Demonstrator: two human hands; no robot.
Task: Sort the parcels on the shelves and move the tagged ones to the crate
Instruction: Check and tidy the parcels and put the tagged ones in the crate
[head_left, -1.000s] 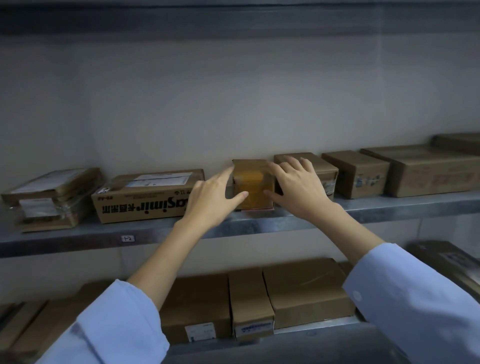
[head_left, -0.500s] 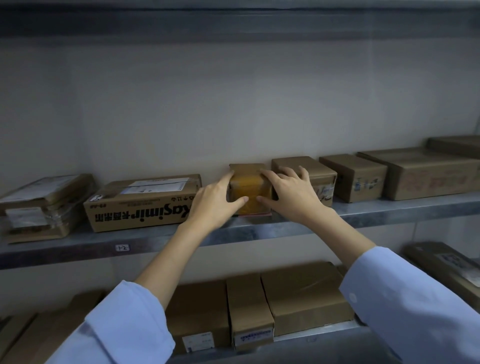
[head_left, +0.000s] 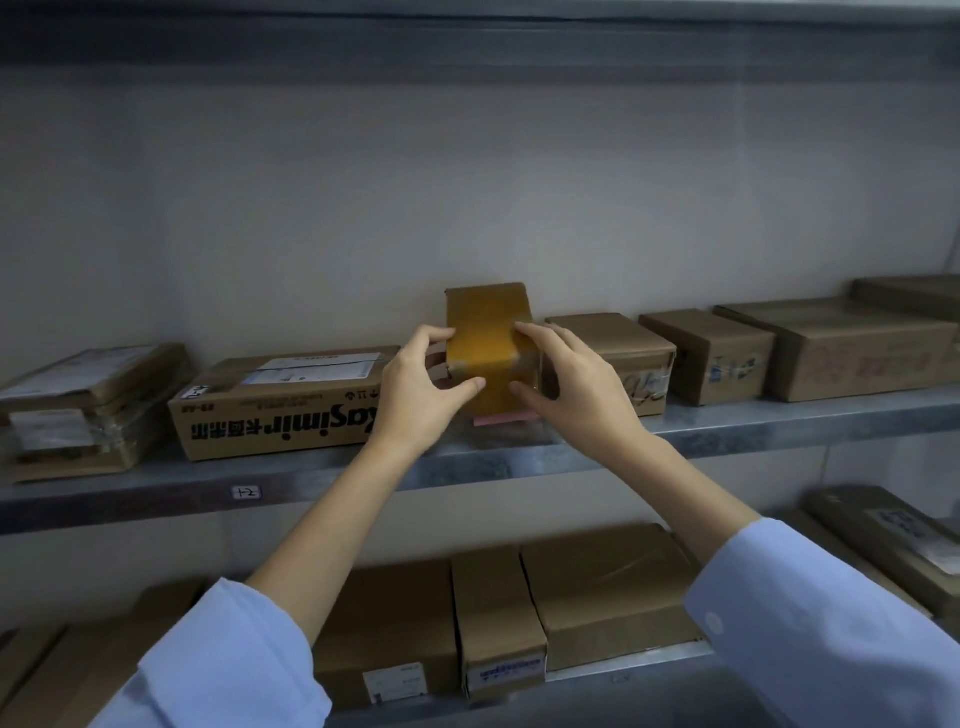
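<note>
While pinching the small taped parcel (head_left: 485, 332) from 9 o'clock with the left hand (head_left: 421, 387), thumb on the near face and fingers curled over the side, clamping it likewise from 3 o'clock with the right hand (head_left: 579, 382). Tipped up on the middle shelf (head_left: 727, 436), long axis 12 to 6 o'clock, between a printed carton (head_left: 280, 405) at 9 and a brown box (head_left: 613, 338) at 3. Pink slip (head_left: 506, 419) at the 6 o'clock edge, probably the tag. Equally near both hands. Likely next: draw toward 6 o'clock, clear of both neighbours. No crate in view.

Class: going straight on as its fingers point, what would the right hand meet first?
The small tape-wrapped brown cardboard parcel that the right hand grips; beyond it, probably the pale back wall.
</note>
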